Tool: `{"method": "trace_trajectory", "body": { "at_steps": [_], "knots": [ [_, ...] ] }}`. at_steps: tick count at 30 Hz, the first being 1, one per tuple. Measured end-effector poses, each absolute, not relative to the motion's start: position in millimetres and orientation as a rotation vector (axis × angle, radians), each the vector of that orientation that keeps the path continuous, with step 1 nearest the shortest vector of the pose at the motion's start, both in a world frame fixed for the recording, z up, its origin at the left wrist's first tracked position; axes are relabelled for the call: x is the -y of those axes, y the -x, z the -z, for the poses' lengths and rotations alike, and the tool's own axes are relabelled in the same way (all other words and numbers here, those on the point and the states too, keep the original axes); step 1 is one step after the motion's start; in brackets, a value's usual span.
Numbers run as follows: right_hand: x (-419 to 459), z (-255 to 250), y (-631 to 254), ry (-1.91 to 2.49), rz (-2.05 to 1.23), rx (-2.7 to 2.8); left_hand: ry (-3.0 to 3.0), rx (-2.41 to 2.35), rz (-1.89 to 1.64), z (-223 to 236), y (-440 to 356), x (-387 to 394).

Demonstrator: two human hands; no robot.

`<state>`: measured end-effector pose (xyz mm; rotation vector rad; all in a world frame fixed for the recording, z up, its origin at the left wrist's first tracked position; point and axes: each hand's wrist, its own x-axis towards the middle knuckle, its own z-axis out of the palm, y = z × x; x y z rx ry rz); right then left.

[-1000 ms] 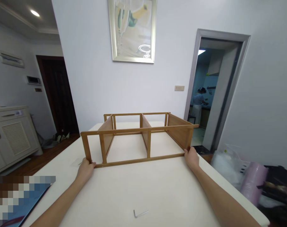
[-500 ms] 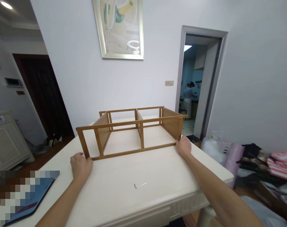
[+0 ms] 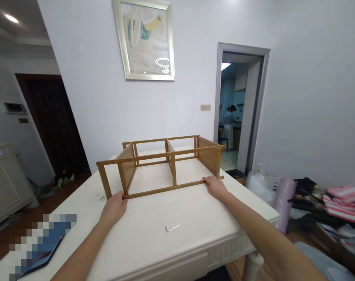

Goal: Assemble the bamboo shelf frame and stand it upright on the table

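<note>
A bamboo shelf frame (image 3: 165,156) with three open bays lies on its side on the white table (image 3: 195,226). My left hand (image 3: 115,206) rests against the near bottom rail close to the frame's left corner, fingers curled on the rail. My right hand (image 3: 214,185) lies flat on the same rail near the right end, fingers stretched along it. A small metal hex key (image 3: 172,228) lies on the table between my forearms.
A blue folder (image 3: 39,249) sits at the table's near left corner. Bags, a pink roll (image 3: 282,203) and clothes are heaped on the right. A person stands in the kitchen beyond the doorway (image 3: 238,113). A white cabinet (image 3: 4,183) is at left.
Both hands slid inward along the near rail: the left from the corner post to the first upright, the right from the right corner leftward. The view shifted slightly.
</note>
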<state>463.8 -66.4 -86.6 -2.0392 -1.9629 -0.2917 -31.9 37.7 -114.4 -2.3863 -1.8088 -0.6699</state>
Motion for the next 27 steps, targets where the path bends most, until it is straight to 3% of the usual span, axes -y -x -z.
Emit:
{"method": "trace_trajectory", "body": {
  "at_steps": [11, 17, 27],
  "knots": [
    [92.3, 87.0, -456.9, 2.091, 0.336, 1.929, 2.333, 1.793, 0.531, 106.3, 30.7, 7.2],
    [124.0, 83.9, -462.1, 1.843, 0.405, 2.009, 2.369, 1.747, 0.602, 98.4, 49.9, 31.6],
    [164.6, -6.9, -465.8, 1.590, 0.255, 1.875, 2.296, 1.496, 0.842, 16.4, 77.2, 60.4]
  ]
}}
